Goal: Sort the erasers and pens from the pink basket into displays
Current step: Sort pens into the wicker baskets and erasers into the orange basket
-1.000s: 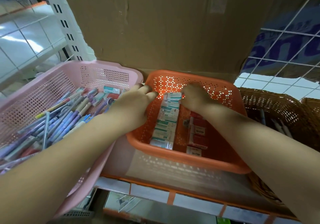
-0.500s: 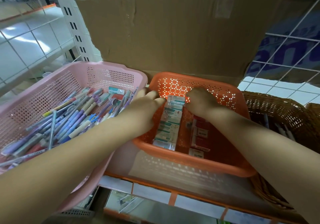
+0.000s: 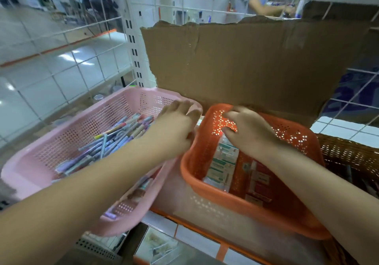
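Two plastic baskets. Left hand (image 3: 174,127), fingers straight, touches the pink basket (image 3: 114,117) rim; right hand (image 3: 250,130) curls against the orange basket (image 3: 293,130) wall, grip unclear.

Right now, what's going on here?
A person is sorting stationery on a shop shelf. The left hand lies, fingers straight, over the far corner of the pink basket, which is full of pens. The right hand reaches into the orange basket, fingers curled at its far wall above teal-and-white boxes lined up beside red boxes; whether its grip holds anything is hidden. A wicker basket sits to the right.
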